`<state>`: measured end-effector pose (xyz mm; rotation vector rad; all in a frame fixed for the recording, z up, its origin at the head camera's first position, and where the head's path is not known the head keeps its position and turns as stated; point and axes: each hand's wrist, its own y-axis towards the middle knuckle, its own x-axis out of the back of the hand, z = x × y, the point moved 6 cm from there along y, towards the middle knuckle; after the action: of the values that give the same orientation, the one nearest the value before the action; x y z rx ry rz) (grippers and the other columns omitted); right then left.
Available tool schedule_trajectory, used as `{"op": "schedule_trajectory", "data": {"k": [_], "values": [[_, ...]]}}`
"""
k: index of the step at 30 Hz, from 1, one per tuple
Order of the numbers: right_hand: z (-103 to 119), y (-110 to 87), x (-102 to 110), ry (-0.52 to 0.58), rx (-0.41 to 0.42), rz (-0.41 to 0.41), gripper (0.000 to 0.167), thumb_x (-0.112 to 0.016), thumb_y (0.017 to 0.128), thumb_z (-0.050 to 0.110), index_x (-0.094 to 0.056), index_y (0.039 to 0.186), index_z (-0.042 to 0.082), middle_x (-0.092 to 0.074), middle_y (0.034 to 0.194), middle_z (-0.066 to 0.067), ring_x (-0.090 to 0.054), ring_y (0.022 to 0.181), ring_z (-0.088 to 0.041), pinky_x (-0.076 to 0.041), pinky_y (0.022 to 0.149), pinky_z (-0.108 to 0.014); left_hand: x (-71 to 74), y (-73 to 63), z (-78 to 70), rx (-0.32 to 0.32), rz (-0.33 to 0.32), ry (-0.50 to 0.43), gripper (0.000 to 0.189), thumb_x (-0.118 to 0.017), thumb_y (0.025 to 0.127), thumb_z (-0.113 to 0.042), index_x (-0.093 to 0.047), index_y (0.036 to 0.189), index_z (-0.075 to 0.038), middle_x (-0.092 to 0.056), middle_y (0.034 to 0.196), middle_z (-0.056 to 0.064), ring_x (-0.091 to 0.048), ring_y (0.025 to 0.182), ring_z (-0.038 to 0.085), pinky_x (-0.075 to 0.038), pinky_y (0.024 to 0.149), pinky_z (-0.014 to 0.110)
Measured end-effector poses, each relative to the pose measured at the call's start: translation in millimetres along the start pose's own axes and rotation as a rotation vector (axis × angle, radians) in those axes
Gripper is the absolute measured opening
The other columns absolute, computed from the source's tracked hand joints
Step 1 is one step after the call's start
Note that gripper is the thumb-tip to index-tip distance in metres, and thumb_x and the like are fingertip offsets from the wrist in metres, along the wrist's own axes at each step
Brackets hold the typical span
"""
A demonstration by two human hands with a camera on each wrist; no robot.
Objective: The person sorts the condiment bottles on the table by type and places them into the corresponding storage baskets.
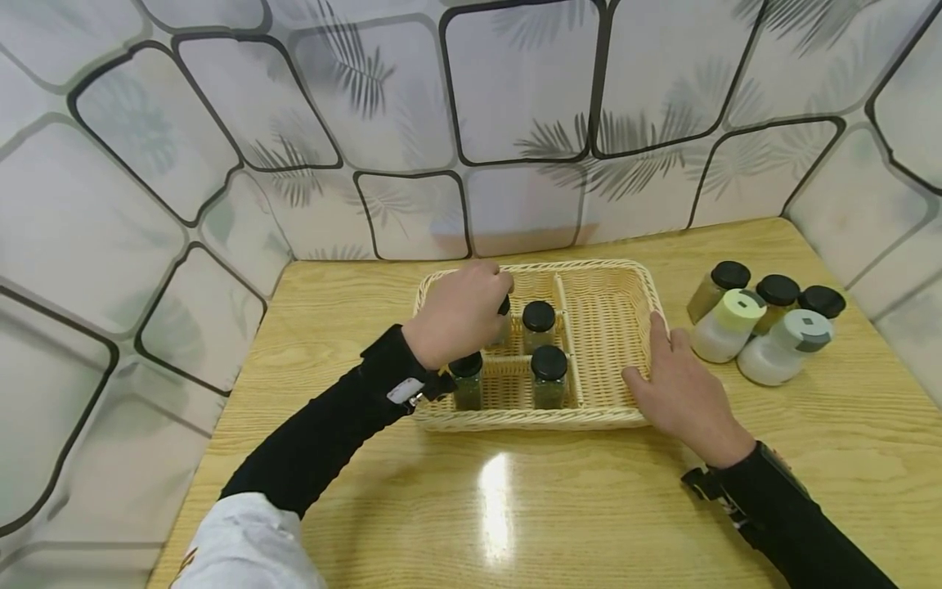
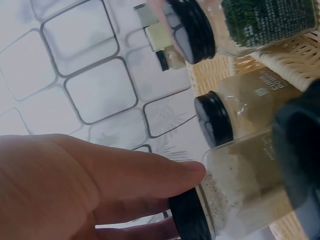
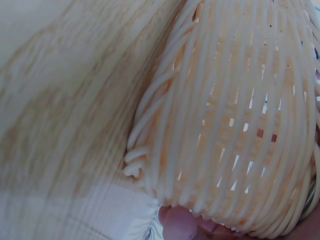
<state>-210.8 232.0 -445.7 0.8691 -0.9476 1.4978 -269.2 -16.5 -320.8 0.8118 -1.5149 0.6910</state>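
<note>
A pale wicker basket with dividers stands on the table. Inside its left compartments are several clear spice jars with black lids, among them a front-left jar, a front-right jar and a back-right jar. My left hand pinches the black lid of the back-left spice jar, partly hidden by the hand in the head view. That jar holds a pale, speckled content. At the basket's right end, my right hand grips the rim, thumb on the inner side.
Right of the basket stand black-lidded jars, one being a brownish jar. In front of them are two white bottles, one with a yellow-green cap, the other with a grey cap. A patterned cloth wall encloses the wooden table.
</note>
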Motion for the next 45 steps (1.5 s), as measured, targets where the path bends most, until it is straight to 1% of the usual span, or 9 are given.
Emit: {"op": "schedule_trajectory", "data": {"k": [4,7,9,16,20,24,31,38,45], "values": [[0.0,-0.7,0.3,0.003,0.0,0.001,0.087,-0.045,0.103,0.042,0.008,0.16,0.001,-0.025,0.144,-0.041,-0.056,0.076,-0.033,-0.038,0.048,-0.034,-5.2,1.1,-1.5,-0.033,0.012,0.007,0.01,-0.059,0.09,-0.001,-0.062,0.091,-0.01,-0.056,0.089,0.006,-0.051,0.076,0.02,-0.038,0.061,0.032],[-0.4,-1.1,0.0,0.008,0.002,0.0,0.087,-0.045,0.103,0.041,0.008,0.16,0.001,-0.025,0.144,-0.042,-0.055,0.074,-0.032,-0.037,0.048,-0.034,-8.8,2.8,-2.9,-0.061,0.021,0.011,0.014,-0.056,0.09,0.003,-0.06,0.09,-0.01,-0.055,0.087,0.007,-0.047,0.075,0.021,-0.034,0.063,0.032],[-0.6,-1.2,-0.2,0.01,0.001,0.0,0.087,-0.045,0.103,0.041,0.007,0.16,0.001,-0.025,0.144,-0.041,-0.054,0.073,-0.032,-0.037,0.048,-0.034,-10.9,4.6,-3.6,-0.067,0.033,0.015,0.015,-0.055,0.09,0.004,-0.059,0.088,-0.01,-0.055,0.086,0.007,-0.045,0.075,0.021,-0.032,0.063,0.032],[-1.1,-1.5,-0.4,0.019,0.0,-0.001,0.086,-0.043,0.103,0.04,0.008,0.16,0.002,-0.025,0.144,-0.041,-0.053,0.07,-0.03,-0.036,0.047,-0.034,-16.6,7.9,-5.5,-0.089,0.069,0.052,0.011,-0.061,0.089,0.002,-0.061,0.09,-0.009,-0.058,0.085,0.007,-0.05,0.073,0.02,-0.033,0.062,0.031],[-0.8,-1.6,0.1,0.016,0.005,-0.004,0.086,-0.043,0.103,0.04,0.008,0.16,0.002,-0.026,0.143,-0.041,-0.053,0.071,-0.03,-0.036,0.047,-0.033,-19.9,7.9,-5.2,-0.096,0.08,0.062,0.013,-0.062,0.087,0.003,-0.059,0.085,-0.01,-0.056,0.08,0.006,-0.047,0.07,0.019,-0.033,0.061,0.03],[-0.2,-1.9,1.0,0.011,0.005,-0.006,0.086,-0.043,0.103,0.041,0.008,0.16,0.003,-0.026,0.143,-0.041,-0.054,0.072,-0.031,-0.037,0.047,-0.033,-22.0,7.9,-5.0,-0.102,0.085,0.071,0.014,-0.062,0.086,0.004,-0.059,0.083,-0.01,-0.056,0.08,0.006,-0.048,0.071,0.019,-0.034,0.06,0.031],[-0.1,-1.3,1.0,0.017,-0.001,-0.001,0.086,-0.043,0.103,0.041,0.009,0.16,0.003,-0.026,0.143,-0.04,-0.053,0.071,-0.03,-0.036,0.047,-0.034,-25.2,9.5,-5.0,-0.1,0.094,0.083,0.008,-0.064,0.087,0.001,-0.065,0.089,-0.007,-0.061,0.086,0.009,-0.057,0.076,0.022,-0.04,0.061,0.031],[0.0,-0.3,0.4,0.003,-0.001,-0.006,0.087,-0.044,0.102,0.041,0.007,0.16,0.001,-0.025,0.145,-0.041,-0.057,0.078,-0.035,-0.04,0.049,-0.036,-27.3,11.8,-4.9,-0.085,0.106,0.079,0.01,-0.063,0.087,0.003,-0.064,0.087,-0.007,-0.06,0.084,0.009,-0.055,0.074,0.021,-0.038,0.057,0.03],[0.0,-0.3,0.5,0.0,0.001,-0.004,0.087,-0.045,0.102,0.039,0.007,0.16,0.0,-0.024,0.146,-0.042,-0.058,0.081,-0.037,-0.041,0.05,-0.035,-28.4,9.6,-2.7,-0.068,0.13,0.067,0.01,-0.065,0.089,0.0,-0.065,0.097,-0.005,-0.061,0.089,0.009,-0.056,0.077,0.022,-0.041,0.059,0.031]]}}
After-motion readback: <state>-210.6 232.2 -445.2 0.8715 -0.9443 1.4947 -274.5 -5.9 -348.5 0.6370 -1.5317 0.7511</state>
